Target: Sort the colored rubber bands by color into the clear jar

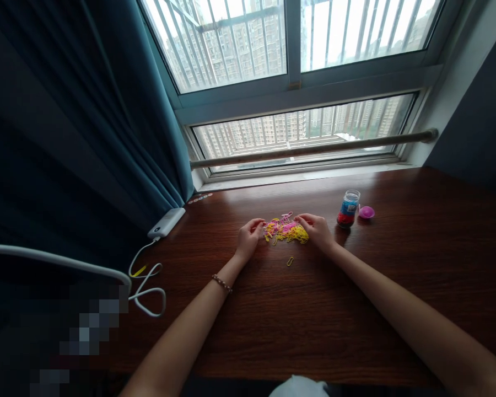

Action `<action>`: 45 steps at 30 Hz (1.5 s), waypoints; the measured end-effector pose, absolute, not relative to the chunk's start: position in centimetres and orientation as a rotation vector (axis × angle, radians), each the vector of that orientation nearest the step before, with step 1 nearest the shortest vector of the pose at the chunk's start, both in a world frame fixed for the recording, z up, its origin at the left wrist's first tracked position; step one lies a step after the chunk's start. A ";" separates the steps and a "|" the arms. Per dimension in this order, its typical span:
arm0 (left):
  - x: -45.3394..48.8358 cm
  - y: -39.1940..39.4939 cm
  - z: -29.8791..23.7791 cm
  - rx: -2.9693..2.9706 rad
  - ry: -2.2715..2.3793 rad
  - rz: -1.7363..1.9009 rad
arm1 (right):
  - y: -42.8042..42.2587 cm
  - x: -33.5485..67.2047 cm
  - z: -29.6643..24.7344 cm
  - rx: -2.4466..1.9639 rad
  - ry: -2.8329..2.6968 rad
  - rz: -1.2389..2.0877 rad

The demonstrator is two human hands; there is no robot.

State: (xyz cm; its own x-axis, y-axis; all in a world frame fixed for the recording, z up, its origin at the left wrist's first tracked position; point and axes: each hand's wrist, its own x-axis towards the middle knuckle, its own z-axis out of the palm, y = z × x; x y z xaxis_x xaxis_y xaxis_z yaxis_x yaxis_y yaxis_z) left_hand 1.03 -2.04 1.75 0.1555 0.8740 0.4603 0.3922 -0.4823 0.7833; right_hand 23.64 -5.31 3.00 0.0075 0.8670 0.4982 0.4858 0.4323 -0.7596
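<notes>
A heap of small pink and yellow plastic clips [281,229] lies on the wooden table, pink mostly at the back and yellow toward the front right. My left hand [250,236] is at the heap's left edge with thumb and fingers pinched together; what is between them is too small to tell. At the right edge, my right hand [316,230] also has its fingers closed in a pinch, touching or just over the clips, and its fingertips hide what they hold. One yellow clip [290,261] lies apart, nearer to me.
Right of my hand stands a lidless clear jar [348,209] with a blue label and red contents. A pink lid [366,212] lies beside it. To the left are a white power bank [166,223], its looped white cable [151,314] and a blue curtain [149,138].
</notes>
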 end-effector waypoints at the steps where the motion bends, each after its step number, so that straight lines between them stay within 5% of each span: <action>1: 0.8 -2.7 1.8 1.967 1.266 1.281 | -6.2 23.6 2.7 -1.224 -1.668 0.417; 17: 1.5 -6.7 1.5 2.382 1.352 0.759 | -10.7 22.6 1.6 -1.045 -2.148 0.417; 24: 1.1 -6.4 1.5 2.324 1.293 0.808 | -11.5 23.2 3.2 -1.067 -2.084 0.696; 38: 1.3 -7.8 2.5 2.130 0.997 0.861 | -8.2 26.7 1.0 -1.506 -1.530 0.450; 45: 0.3 -6.2 1.6 2.107 1.441 1.174 | -7.9 26.6 0.2 -1.464 -1.692 0.394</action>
State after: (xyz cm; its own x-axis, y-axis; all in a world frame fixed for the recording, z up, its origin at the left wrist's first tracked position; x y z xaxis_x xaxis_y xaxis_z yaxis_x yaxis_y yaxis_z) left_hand 0.25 -6.19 1.59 0.1487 0.8845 0.4423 0.6119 -0.4337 0.6614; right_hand 26.62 -7.91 0.16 0.0382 0.9220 0.3854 0.6567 0.2675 -0.7051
